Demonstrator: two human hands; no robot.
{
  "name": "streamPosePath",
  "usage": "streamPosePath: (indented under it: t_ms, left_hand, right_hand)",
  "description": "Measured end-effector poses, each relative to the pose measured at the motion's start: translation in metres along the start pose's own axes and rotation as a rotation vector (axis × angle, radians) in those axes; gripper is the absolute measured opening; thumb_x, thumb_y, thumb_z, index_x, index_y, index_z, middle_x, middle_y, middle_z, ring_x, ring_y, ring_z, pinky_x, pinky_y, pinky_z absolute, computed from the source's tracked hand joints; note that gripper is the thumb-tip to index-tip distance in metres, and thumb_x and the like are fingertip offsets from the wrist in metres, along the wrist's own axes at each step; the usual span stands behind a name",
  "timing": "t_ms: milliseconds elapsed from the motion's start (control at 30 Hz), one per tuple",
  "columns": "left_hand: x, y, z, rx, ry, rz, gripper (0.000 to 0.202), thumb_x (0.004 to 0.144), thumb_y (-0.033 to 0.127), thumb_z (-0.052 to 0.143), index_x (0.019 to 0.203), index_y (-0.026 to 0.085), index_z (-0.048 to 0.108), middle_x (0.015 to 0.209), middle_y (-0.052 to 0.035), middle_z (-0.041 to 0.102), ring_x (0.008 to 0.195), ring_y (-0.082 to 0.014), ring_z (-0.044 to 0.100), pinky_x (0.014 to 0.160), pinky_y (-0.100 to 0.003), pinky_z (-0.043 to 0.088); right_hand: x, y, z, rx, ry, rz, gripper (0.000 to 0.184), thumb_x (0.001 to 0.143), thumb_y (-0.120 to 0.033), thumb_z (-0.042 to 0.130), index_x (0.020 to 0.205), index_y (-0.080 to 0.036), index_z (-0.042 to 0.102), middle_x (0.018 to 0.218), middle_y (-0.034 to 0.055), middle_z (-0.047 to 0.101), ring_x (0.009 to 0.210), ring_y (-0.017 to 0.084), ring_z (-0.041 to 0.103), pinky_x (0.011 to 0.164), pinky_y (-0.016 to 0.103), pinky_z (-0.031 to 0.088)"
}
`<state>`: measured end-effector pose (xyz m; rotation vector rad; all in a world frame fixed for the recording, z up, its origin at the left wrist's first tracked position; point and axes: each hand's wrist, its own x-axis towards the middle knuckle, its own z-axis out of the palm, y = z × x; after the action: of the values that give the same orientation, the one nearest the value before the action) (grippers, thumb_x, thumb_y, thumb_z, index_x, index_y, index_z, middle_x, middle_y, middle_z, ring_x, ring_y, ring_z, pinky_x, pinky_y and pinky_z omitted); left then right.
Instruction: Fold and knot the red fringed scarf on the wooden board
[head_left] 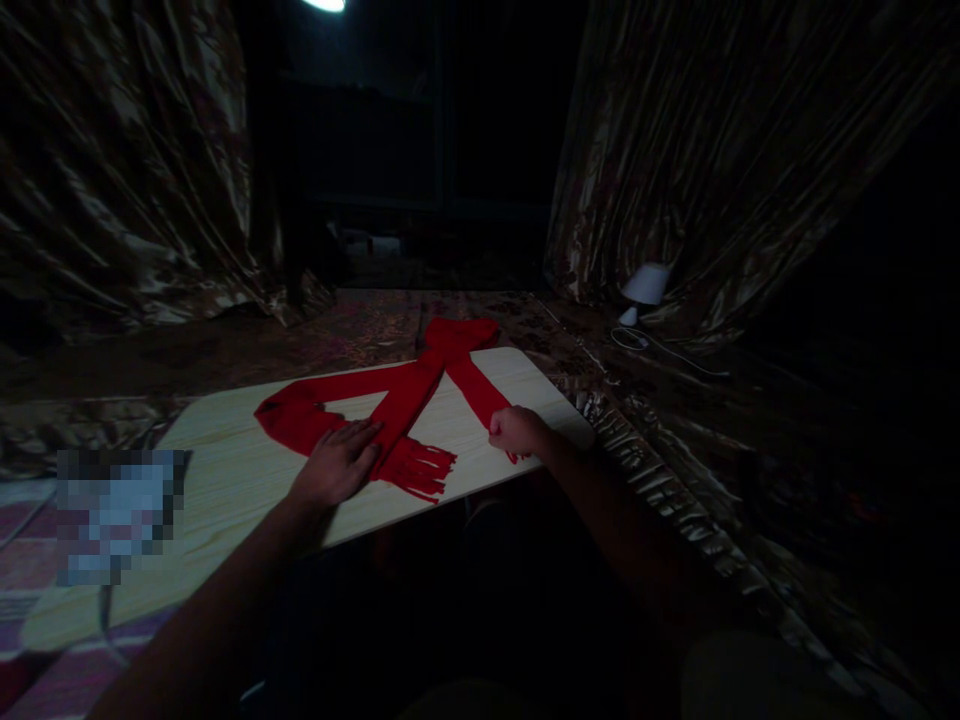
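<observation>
A red scarf [409, 395] with fringed ends lies in crossing loops over a pale wooden tabletop [247, 500]. Its far loop reaches past the board's back edge. My left hand [341, 462] lies flat on the scarf near one fringed end, fingers stretched out. On the right, my right hand [517, 431] is closed around the other end, with a bit of fringe showing below the fist. The two ends lie apart, with bare board between them.
A small white lamp [645, 290] with a cable stands behind the board at the right. A blurred-out, pixelated object [124, 515] with a cable lies at the board's left end. Patterned curtains [675, 150] hang on both sides of a dark window. The room is dim.
</observation>
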<state>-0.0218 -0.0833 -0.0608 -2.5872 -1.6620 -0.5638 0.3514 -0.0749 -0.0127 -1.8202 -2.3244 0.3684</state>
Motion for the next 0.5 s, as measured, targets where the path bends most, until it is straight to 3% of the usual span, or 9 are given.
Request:
streamPosePath:
  t_ms: [100, 267, 367, 500]
  left_hand:
    - [0.000, 0.001, 0.000, 0.000, 0.000, -0.005, 0.063, 0.102, 0.050, 0.028, 0.148, 0.017, 0.054, 0.150, -0.0150, 0.055, 0.142, -0.0282, 0.048, 0.119, -0.051, 0.036]
    - [0.001, 0.000, 0.001, 0.000, 0.007, 0.000, 0.064, 0.102, 0.051, 0.028, 0.149, 0.016, 0.054, 0.149, -0.0151, 0.055, 0.142, -0.0283, 0.048, 0.120, -0.050, 0.035]
    - [0.001, -0.004, 0.005, -0.006, 0.025, 0.009, 0.063, 0.101, 0.051, 0.030, 0.148, 0.017, 0.055, 0.148, -0.0154, 0.057, 0.140, -0.0292, 0.050, 0.119, -0.050, 0.037]
    - [0.002, -0.010, 0.011, -0.018, 0.070, 0.038, 0.061, 0.100, 0.051, 0.034, 0.145, 0.016, 0.058, 0.145, -0.0166, 0.060, 0.137, -0.0308, 0.053, 0.116, -0.052, 0.040]
  right_hand:
    - [-0.004, -0.002, -0.001, -0.090, 0.007, -0.047, 0.013, 0.072, -0.024, 0.070, 0.084, -0.023, 0.076, 0.089, 0.0049, 0.079, 0.082, 0.020, 0.072, 0.071, 0.025, 0.047]
    - [-0.010, 0.002, -0.007, -0.086, -0.086, -0.126, 0.022, 0.069, -0.020, 0.071, 0.090, -0.022, 0.076, 0.093, 0.0035, 0.077, 0.082, 0.020, 0.070, 0.068, 0.024, 0.045]
    - [-0.011, 0.008, -0.008, -0.069, -0.061, -0.229, 0.034, 0.067, -0.018, 0.073, 0.100, -0.021, 0.076, 0.102, 0.0042, 0.075, 0.086, 0.018, 0.068, 0.073, 0.023, 0.046]
    - [-0.008, 0.017, -0.008, -0.091, -0.008, -0.290, 0.037, 0.064, -0.025, 0.081, 0.100, -0.019, 0.076, 0.101, 0.0061, 0.071, 0.092, 0.021, 0.065, 0.082, 0.026, 0.046]
